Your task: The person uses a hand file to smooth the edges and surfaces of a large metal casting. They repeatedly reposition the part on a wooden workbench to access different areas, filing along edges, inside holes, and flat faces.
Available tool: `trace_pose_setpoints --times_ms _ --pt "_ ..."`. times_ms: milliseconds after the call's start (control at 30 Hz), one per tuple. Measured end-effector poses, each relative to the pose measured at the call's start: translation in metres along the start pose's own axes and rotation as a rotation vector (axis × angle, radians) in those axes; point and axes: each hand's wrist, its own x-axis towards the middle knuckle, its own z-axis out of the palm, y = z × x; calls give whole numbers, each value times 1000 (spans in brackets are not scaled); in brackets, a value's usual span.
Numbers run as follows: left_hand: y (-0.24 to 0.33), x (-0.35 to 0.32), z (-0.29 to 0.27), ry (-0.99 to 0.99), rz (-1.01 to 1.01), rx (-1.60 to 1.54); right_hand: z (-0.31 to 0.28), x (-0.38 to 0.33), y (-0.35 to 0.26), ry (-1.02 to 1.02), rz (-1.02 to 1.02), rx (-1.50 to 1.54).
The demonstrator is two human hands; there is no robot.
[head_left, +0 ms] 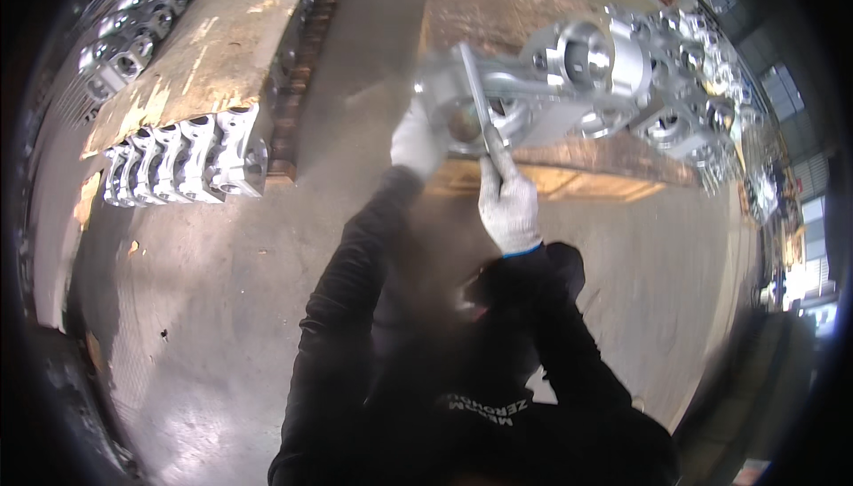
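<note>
Concrete floor (pixel 204 308) spreads around the wooden table (pixel 480 11) in a workshop, w/ bright panes (pixel 825 317) well off to the table's R. You stand at the table's near side, both arms in dark sleeves (pixel 336 317), hands in white gloves.

Your L hand (pixel 418 141) is at the table's near L corner, against the L end of a silvery metal part (pixel 524 79). Motion blur covers the fingers there; can't tell how far they're closed or if they grip it. The part reaches in over the table's top from that corner; its R end is hard to separate from the pile.

Your R hand (pixel 509 206), nr the table's front edge, has fingers curled tight round the lower end of a slim metal bar (pixel 476 86). The bar slants up, tip tilted L, across the part in view; can't tell if they touch.

More shiny metal pieces (pixel 662 86) crowd the table's R side. L of the table, across a strip of floor, a worn wooden board (pixel 209 42) tops a row of silvery castings (pixel 178 162), w/ add'l ringed parts (pixel 147 15) farther L.
</note>
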Motion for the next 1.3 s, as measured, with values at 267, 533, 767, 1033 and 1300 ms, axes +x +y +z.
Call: trace_pose_setpoints --times_ms 267,533,767,1033,1300 --pt "2 3 -4 -73 -31 -2 -7 3 -10 -120 -8 -133" --pt "13 -1 -16 -117 -43 -32 1 11 -3 -234 77 541" --pt "23 -2 -22 -152 -64 -175 -2 13 -21 59 -402 -283" --pt "16 -4 -20 -167 -81 -185 5 12 -30 -3 -407 -431" --pt "-9 5 9 -119 -115 -530 15 20 -48 -41 -400 -288"
